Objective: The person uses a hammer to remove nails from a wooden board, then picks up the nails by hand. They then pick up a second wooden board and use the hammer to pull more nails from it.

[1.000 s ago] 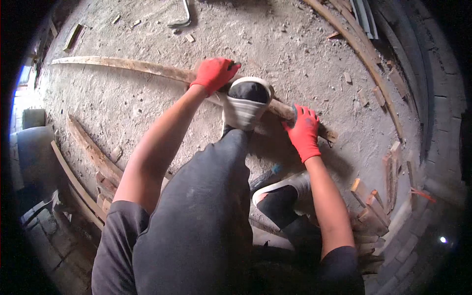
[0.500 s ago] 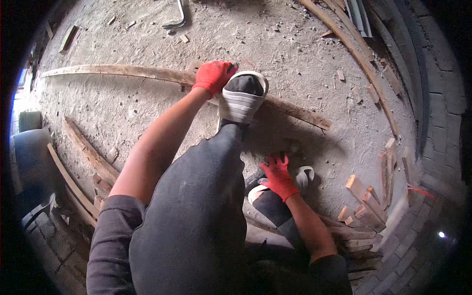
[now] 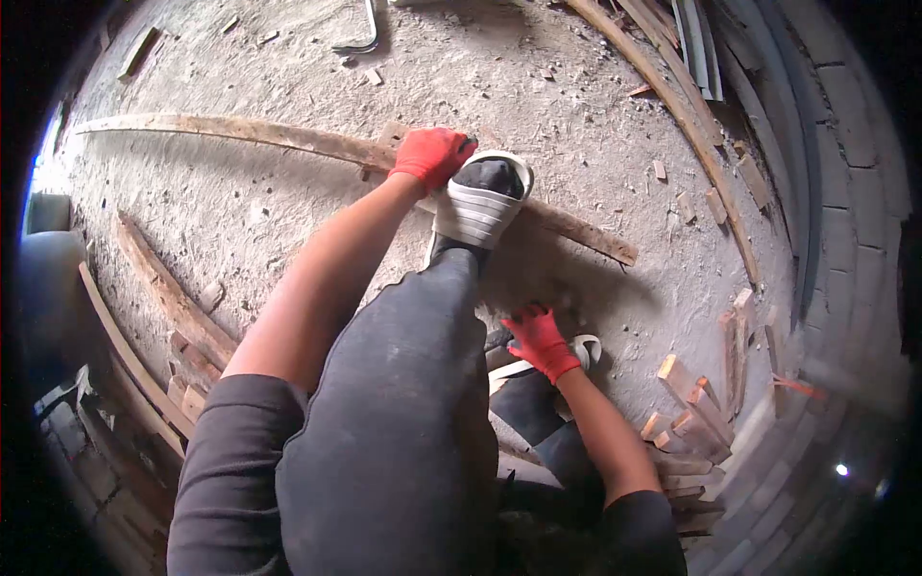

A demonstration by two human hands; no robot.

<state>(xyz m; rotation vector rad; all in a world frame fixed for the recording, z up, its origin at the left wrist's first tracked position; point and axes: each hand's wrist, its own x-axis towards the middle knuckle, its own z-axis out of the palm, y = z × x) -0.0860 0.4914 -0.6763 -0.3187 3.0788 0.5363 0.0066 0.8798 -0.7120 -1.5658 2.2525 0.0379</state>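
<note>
My left hand (image 3: 432, 156), in a red glove with dark fingertips, is closed over a long, slightly bowed wooden plank (image 3: 250, 132) lying on the ground. Right beside it, my slipper-clad foot (image 3: 480, 204) presses on the same plank. A short wood piece (image 3: 393, 132) pokes out behind the glove. Lower down, my right hand (image 3: 541, 344), gloved alike, has its fingers spread low over the ground beside my other slipper (image 3: 586, 351). A dark rounded object (image 3: 497, 339) shows at its thumb side, and I cannot tell whether the fingers touch anything beneath.
A bent metal bar (image 3: 363, 40) lies at the top. Long timber (image 3: 663, 91) curves along the right, with metal channel (image 3: 698, 48) behind it. Wood offcuts (image 3: 696, 408) are heaped at lower right. Boards (image 3: 168, 288) and a blue barrel (image 3: 53, 298) are at left.
The view has shifted slightly. My left hand stays on the plank beside my foot, and my right hand remains low by the other slipper, its fingers a little closer together.
</note>
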